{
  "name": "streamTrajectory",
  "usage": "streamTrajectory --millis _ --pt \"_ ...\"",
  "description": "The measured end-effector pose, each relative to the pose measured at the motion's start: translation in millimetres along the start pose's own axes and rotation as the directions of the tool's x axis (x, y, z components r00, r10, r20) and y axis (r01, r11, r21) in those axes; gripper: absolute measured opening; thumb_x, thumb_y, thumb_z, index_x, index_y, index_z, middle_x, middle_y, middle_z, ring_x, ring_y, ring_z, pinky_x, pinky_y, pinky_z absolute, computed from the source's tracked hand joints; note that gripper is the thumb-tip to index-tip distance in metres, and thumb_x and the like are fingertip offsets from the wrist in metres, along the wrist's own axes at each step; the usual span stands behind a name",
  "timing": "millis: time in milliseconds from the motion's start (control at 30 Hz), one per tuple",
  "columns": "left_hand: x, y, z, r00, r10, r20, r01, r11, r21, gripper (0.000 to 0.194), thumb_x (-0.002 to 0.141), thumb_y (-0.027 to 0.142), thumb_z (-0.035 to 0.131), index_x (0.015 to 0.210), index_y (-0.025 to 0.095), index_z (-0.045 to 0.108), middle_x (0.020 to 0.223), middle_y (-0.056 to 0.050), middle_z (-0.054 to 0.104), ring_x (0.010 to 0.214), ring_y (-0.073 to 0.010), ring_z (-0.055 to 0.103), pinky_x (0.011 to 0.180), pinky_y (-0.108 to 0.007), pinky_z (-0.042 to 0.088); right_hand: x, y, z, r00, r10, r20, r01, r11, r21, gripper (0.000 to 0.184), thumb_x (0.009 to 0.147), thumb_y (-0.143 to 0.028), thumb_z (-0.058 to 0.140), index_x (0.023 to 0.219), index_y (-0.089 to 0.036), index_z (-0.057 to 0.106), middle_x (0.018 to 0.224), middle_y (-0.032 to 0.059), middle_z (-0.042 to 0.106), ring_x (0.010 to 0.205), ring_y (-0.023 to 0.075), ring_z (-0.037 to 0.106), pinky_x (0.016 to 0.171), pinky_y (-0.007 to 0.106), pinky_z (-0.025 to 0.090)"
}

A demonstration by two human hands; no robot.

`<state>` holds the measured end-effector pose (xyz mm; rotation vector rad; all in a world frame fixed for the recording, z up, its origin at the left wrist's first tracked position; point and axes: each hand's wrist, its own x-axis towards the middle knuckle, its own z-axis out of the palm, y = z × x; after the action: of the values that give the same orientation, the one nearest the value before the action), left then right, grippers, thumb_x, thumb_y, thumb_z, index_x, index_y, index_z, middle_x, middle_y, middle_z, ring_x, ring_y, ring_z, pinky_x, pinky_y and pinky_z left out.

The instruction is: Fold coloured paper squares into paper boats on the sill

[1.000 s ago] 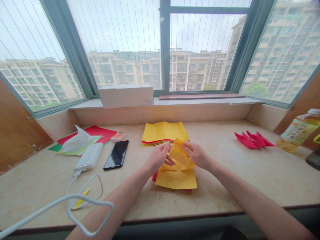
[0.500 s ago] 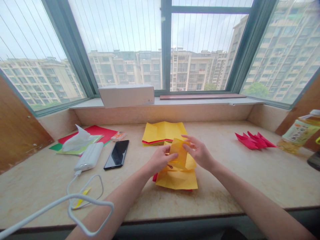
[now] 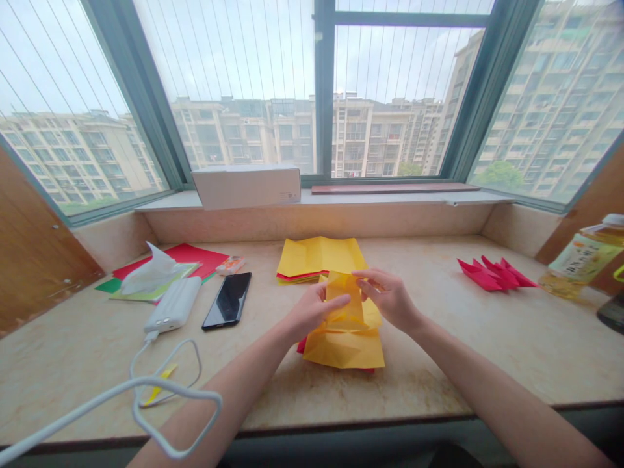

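A partly folded yellow paper sheet (image 3: 347, 305) is held up just above the counter at the middle. My left hand (image 3: 312, 314) pinches its left side with thumb and fingers. My right hand (image 3: 389, 298) grips its upper right corner. The lower part of the yellow sheet (image 3: 345, 350) lies flat on the stone counter, with a red sheet edge (image 3: 302, 344) showing under it. Behind it sits a stack of creased yellow and red sheets (image 3: 316, 257).
Left: a black phone (image 3: 227, 299), white power bank (image 3: 172, 305) with cable (image 3: 160, 383), tissue (image 3: 149, 272) on coloured sheets (image 3: 195, 259). Right: folded red paper shapes (image 3: 494, 273), a drink bottle (image 3: 580, 257). A white box (image 3: 246, 186) stands on the window sill.
The raised flap of yellow paper has been folded narrower and more upright. My right hand shifted to its top corner; my left thumb moved onto its left face.
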<state>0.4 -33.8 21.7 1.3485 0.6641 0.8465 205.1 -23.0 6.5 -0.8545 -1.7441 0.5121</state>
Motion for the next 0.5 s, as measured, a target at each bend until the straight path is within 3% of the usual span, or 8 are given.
streamTrajectory --millis 167,300,500 --pt "2.2 -5.0 -1.8 0.999 0.022 -0.024 -0.021 1.000 0.021 0.040 0.072 0.034 0.082 0.105 0.015 0.071 0.103 -0.009 0.072 0.086 -0.0195 0.067 0.079 -0.029 0.051 -2.1 -3.5 -0.4 0.998 -0.045 0.043 0.045 0.999 -0.011 0.026 0.097 -0.036 0.053 0.112 -0.025 0.071 0.095 0.0049 0.066 0.061 0.0114 0.062 0.060 0.029 0.054" --pt "1.2 -3.8 -2.1 0.999 0.010 -0.034 -0.010 1.000 -0.004 0.041 0.072 0.034 0.081 0.105 0.014 0.069 0.098 -0.008 0.071 0.082 -0.0185 0.066 0.076 -0.028 0.050 -2.5 -5.5 -2.9 0.993 -0.109 0.043 0.114 0.987 -0.117 0.026 0.098 -0.037 0.050 0.106 -0.024 0.072 0.111 0.0084 0.063 0.062 0.0103 0.061 0.058 0.029 0.055" --pt "0.1 -4.0 -1.2 1.000 -0.028 -0.011 0.028 0.998 0.050 0.039 0.072 0.036 0.080 0.104 0.015 0.070 0.096 -0.008 0.071 0.080 -0.0188 0.066 0.073 -0.028 0.050 0.0 -2.7 -4.9 0.992 -0.114 0.047 0.121 0.977 -0.178 0.022 0.097 -0.038 0.052 0.096 -0.021 0.067 0.111 0.0092 0.063 0.064 0.0113 0.059 0.061 0.029 0.054"
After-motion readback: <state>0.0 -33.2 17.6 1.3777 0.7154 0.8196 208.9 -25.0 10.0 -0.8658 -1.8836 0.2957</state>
